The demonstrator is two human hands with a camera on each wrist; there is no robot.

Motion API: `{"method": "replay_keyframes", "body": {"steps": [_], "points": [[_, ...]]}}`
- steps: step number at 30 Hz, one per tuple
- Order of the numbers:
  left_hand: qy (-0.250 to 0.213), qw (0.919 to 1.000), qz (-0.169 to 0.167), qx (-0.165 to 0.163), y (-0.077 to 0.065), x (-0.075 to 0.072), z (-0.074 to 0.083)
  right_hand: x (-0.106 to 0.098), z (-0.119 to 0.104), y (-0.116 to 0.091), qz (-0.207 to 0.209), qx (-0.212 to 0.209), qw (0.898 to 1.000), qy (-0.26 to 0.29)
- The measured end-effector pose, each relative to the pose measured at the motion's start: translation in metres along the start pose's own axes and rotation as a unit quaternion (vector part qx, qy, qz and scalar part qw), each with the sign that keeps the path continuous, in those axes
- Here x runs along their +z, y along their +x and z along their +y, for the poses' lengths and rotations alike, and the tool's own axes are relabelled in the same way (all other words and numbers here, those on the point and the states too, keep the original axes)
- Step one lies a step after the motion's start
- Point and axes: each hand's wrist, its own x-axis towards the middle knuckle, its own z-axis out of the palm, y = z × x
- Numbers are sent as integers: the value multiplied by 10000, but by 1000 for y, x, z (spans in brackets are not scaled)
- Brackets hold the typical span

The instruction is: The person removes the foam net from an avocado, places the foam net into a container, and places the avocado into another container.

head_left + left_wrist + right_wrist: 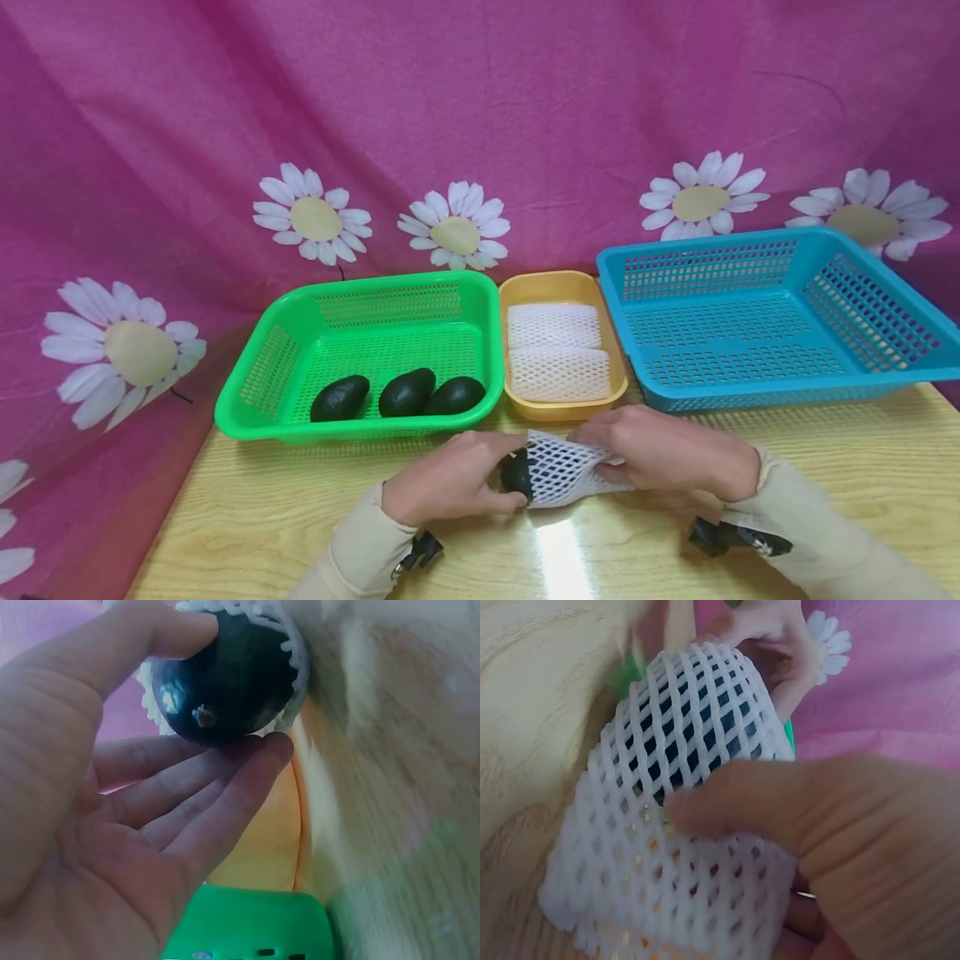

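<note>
A dark avocado point(516, 475) sits partly inside a white foam net sleeve point(562, 471) just above the table, in front of the orange tray. My left hand point(457, 479) holds the avocado's bare end between thumb and fingers. In the left wrist view, the rounded end of the avocado point(225, 682) with its stem scar pokes out of the net. My right hand point(648, 450) pinches the net's other end. Seen from the right wrist, the net sleeve point(682, 772) is stretched over the fruit, and its loose end hangs past the thumb.
At the left stands a green basket point(300, 429) with three avocados point(407, 392) along its near side. The orange tray point(566, 411) in the middle holds folded white foam nets point(558, 373). A blue basket point(738, 387) stands at the right. Behind them hangs a pink flowered cloth point(525, 108).
</note>
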Motion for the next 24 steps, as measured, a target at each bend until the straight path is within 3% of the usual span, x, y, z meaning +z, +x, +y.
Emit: {"method": "replay_keyframes", "body": {"steps": [8, 21, 24], "points": [[10, 9998, 32, 171, 4, 6, 3, 4, -2, 4, 125, 59, 9999, -20], [118, 9997, 211, -46, 7, 15, 8, 6, -7, 7, 225, -46, 9994, -248], [48, 9998, 197, 0, 8, 16, 9, 5, -7, 6, 78, 146, 9997, -188]]}}
